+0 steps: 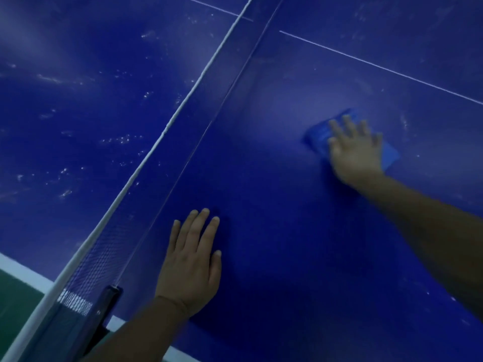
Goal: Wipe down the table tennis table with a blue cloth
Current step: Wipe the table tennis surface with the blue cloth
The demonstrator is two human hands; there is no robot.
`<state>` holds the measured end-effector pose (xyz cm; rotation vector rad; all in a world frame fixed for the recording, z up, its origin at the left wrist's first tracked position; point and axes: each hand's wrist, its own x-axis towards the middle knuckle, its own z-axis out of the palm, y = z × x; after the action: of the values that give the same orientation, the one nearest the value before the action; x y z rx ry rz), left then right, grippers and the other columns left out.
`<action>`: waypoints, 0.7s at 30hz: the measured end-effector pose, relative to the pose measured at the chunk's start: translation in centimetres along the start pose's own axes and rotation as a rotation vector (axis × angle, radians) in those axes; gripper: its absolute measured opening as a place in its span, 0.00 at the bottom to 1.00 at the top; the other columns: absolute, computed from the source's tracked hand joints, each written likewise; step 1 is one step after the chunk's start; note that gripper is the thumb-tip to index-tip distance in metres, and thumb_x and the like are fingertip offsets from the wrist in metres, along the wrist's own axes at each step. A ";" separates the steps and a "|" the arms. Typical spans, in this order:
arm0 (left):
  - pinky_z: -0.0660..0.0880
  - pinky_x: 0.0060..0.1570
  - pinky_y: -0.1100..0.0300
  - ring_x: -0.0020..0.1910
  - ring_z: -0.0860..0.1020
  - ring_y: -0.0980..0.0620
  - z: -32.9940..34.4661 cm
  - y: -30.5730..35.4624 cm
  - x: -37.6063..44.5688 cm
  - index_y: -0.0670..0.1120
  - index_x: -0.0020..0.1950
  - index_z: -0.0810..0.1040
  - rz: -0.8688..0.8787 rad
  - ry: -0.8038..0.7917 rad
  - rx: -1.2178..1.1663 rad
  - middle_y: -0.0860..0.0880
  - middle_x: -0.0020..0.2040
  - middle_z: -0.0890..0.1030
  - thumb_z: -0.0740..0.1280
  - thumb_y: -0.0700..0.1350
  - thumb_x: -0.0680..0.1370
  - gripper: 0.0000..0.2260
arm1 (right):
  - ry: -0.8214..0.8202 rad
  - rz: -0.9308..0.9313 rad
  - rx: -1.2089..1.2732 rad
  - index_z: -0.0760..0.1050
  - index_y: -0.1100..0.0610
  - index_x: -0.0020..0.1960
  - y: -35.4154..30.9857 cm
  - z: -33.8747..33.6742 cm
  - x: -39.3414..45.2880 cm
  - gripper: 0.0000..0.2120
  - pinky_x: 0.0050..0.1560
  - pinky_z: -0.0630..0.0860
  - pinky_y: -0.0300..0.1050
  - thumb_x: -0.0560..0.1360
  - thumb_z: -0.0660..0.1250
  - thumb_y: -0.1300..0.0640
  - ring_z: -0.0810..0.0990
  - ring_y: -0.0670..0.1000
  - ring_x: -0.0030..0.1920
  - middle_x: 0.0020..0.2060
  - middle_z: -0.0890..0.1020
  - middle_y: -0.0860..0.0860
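Blue cloth under flat right hand

The right hand, motion-blurred, hides most of the blue cloth.

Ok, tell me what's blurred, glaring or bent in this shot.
Head view: dim, blue-tinted light; right hand and blue cloth motion-blurred; left hand sharper; soft glare patches on the table; wide-angle lens bends the net.
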<state>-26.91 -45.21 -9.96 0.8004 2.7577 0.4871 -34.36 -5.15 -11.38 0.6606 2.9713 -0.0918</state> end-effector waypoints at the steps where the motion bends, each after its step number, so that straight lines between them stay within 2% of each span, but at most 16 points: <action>1: 0.48 0.77 0.45 0.79 0.55 0.47 -0.5 -0.4 1.1 0.43 0.76 0.65 0.025 0.018 -0.010 0.45 0.78 0.62 0.54 0.50 0.81 0.24 | 0.001 0.209 0.048 0.54 0.45 0.80 2.6 -0.5 1.1 0.27 0.74 0.48 0.70 0.82 0.44 0.43 0.50 0.60 0.79 0.81 0.53 0.49; 3: 0.47 0.78 0.48 0.79 0.54 0.48 -1.5 -0.8 4.2 0.42 0.76 0.64 0.059 0.036 -0.041 0.45 0.78 0.61 0.54 0.50 0.81 0.24 | -0.008 0.524 0.158 0.49 0.44 0.81 4.6 -1.1 1.7 0.27 0.75 0.44 0.70 0.82 0.43 0.42 0.45 0.59 0.80 0.81 0.48 0.48; 5: 0.44 0.78 0.51 0.80 0.50 0.50 -2.2 -0.6 8.2 0.42 0.77 0.63 0.091 0.058 -0.064 0.46 0.79 0.59 0.54 0.48 0.82 0.24 | 0.012 0.573 0.183 0.49 0.44 0.81 1.9 -0.9 1.2 0.27 0.75 0.43 0.70 0.83 0.43 0.43 0.44 0.60 0.80 0.81 0.48 0.48; 7: 0.40 0.77 0.56 0.80 0.47 0.51 -2.6 -0.1 12.6 0.43 0.78 0.61 0.105 0.089 -0.079 0.46 0.80 0.55 0.56 0.47 0.83 0.23 | 0.053 0.353 0.144 0.52 0.45 0.81 -2.7 0.0 0.2 0.26 0.75 0.46 0.70 0.83 0.47 0.45 0.48 0.60 0.80 0.81 0.52 0.49; 10: 0.36 0.75 0.59 0.80 0.45 0.50 -2.7 0.3 18.9 0.43 0.79 0.57 0.070 0.128 -0.077 0.46 0.81 0.51 0.55 0.48 0.83 0.25 | 0.059 -0.217 0.031 0.60 0.46 0.78 -7.8 1.6 -2.2 0.25 0.73 0.52 0.69 0.83 0.45 0.44 0.57 0.61 0.78 0.79 0.61 0.50; 11: 0.36 0.76 0.58 0.80 0.45 0.49 -2.6 0.3 20.7 0.43 0.80 0.56 0.072 0.121 -0.058 0.46 0.81 0.50 0.55 0.49 0.83 0.25 | 0.023 -0.326 0.002 0.60 0.46 0.78 -7.3 1.5 -1.7 0.26 0.73 0.53 0.68 0.83 0.43 0.43 0.57 0.60 0.78 0.78 0.61 0.50; 12: 0.36 0.75 0.58 0.80 0.44 0.49 -2.4 0.2 22.2 0.43 0.80 0.56 0.083 0.101 -0.036 0.46 0.81 0.49 0.54 0.50 0.83 0.26 | 0.003 -0.329 -0.012 0.60 0.45 0.78 -5.7 1.0 -0.2 0.27 0.74 0.53 0.67 0.82 0.42 0.42 0.57 0.60 0.78 0.79 0.60 0.49; 13: 0.35 0.75 0.57 0.80 0.43 0.49 -2.3 0.1 23.5 0.43 0.80 0.55 0.096 0.072 -0.014 0.46 0.82 0.48 0.53 0.51 0.84 0.26 | 0.020 -0.240 -0.035 0.59 0.45 0.79 -3.2 0.6 1.6 0.28 0.74 0.53 0.66 0.81 0.41 0.42 0.56 0.60 0.78 0.79 0.59 0.49; 15: 0.34 0.75 0.56 0.80 0.41 0.50 -2.0 -0.1 25.0 0.45 0.81 0.52 0.112 0.022 0.044 0.47 0.82 0.45 0.51 0.54 0.83 0.28 | 0.034 0.130 -0.036 0.55 0.45 0.80 2.6 -0.5 5.1 0.27 0.74 0.53 0.65 0.82 0.42 0.43 0.54 0.60 0.79 0.80 0.55 0.49; 17: 0.34 0.76 0.53 0.79 0.38 0.52 -1.6 -0.4 25.6 0.47 0.81 0.50 0.115 0.006 0.112 0.48 0.82 0.44 0.47 0.57 0.83 0.29 | 0.013 0.492 0.098 0.53 0.44 0.80 6.5 -1.4 6.6 0.26 0.75 0.49 0.66 0.83 0.45 0.44 0.50 0.58 0.79 0.81 0.52 0.47; 18: 0.34 0.76 0.51 0.79 0.38 0.52 -1.5 -0.5 25.7 0.48 0.81 0.49 0.116 0.005 0.131 0.49 0.82 0.44 0.45 0.58 0.82 0.29 | 0.021 0.578 0.140 0.53 0.44 0.80 6.7 -1.4 6.6 0.25 0.75 0.48 0.66 0.83 0.46 0.44 0.49 0.58 0.79 0.81 0.51 0.47; 19: 0.35 0.77 0.51 0.79 0.37 0.52 -1.4 -0.5 25.7 0.48 0.81 0.49 0.116 -0.003 0.138 0.49 0.82 0.44 0.44 0.59 0.82 0.29 | 0.037 0.580 0.132 0.53 0.44 0.80 5.7 -1.1 6.4 0.25 0.75 0.48 0.67 0.83 0.47 0.44 0.49 0.58 0.79 0.81 0.52 0.47; 21: 0.35 0.77 0.51 0.79 0.36 0.53 -1.5 -0.4 25.7 0.49 0.81 0.48 0.106 -0.025 0.138 0.49 0.82 0.43 0.41 0.60 0.81 0.31 | 0.075 0.392 0.064 0.57 0.46 0.80 1.7 -0.3 5.7 0.25 0.74 0.50 0.68 0.83 0.49 0.45 0.52 0.60 0.79 0.80 0.55 0.49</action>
<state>-48.72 -31.71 -11.89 0.9809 2.7596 0.3061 -38.84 -1.18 -11.80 1.2632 2.8516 -0.1337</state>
